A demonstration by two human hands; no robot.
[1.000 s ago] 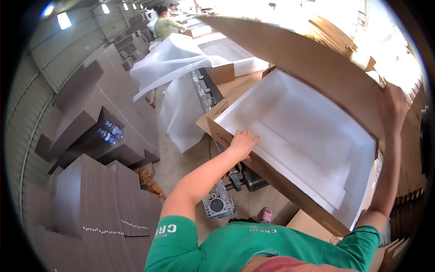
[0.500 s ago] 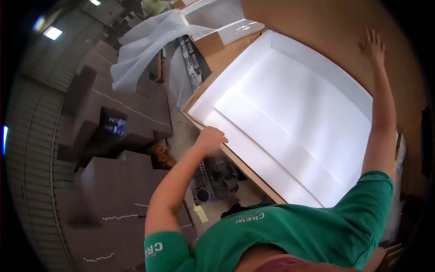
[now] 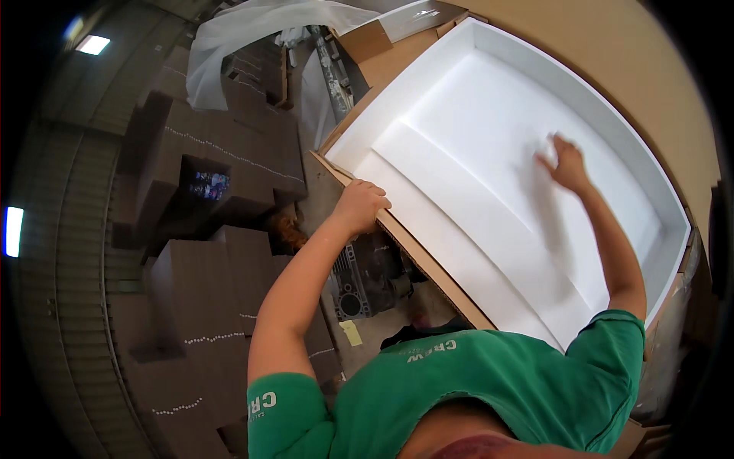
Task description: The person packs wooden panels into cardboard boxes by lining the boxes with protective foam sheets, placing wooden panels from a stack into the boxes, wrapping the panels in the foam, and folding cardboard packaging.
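Note:
A large shallow white tray-like liner [image 3: 489, 99] sits inside an open cardboard box [image 3: 436, 287]. Along the tray's near left side runs a raised white panel [image 3: 466, 206] with a straight edge. My left hand [image 3: 362, 205] is closed over the box's near left edge, its fingers curled onto the rim. Over the white inside surface is my right hand [image 3: 567, 162], fingers apart and holding nothing, slightly blurred. It casts a shadow below; whether it touches the surface I cannot tell.
Brown cardboard [image 3: 650, 84] rises beyond the tray. Translucent wrapping sheet [image 3: 229, 46] hangs at the upper left. Stacked brown boxes [image 3: 206, 283] fill the left side. Below my left arm lie a dark metal machine part [image 3: 352, 294] and a yellow paper note [image 3: 351, 333].
My right hand has come back from the far cardboard to over the white tray. The left hand stays on the box edge. The view has shifted slightly.

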